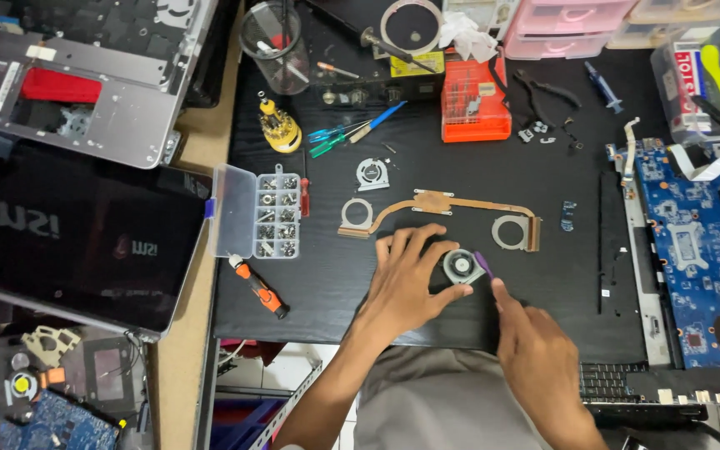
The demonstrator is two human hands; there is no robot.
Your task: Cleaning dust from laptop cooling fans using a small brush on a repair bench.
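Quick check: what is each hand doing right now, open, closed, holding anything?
Left hand: open, fingers spread, fingertips steadying the small round fan on the black mat.
Right hand: closed on a thin purple tool at the fan.

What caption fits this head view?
Left hand steadies a small round fan on a black mat; right hand holds a purple tool.

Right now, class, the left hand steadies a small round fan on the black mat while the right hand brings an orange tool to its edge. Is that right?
Not quite. The tool is purple, not orange, as the head view shows. The left hand does steady the small round fan on the black mat, and the right hand holds the tool at its edge.
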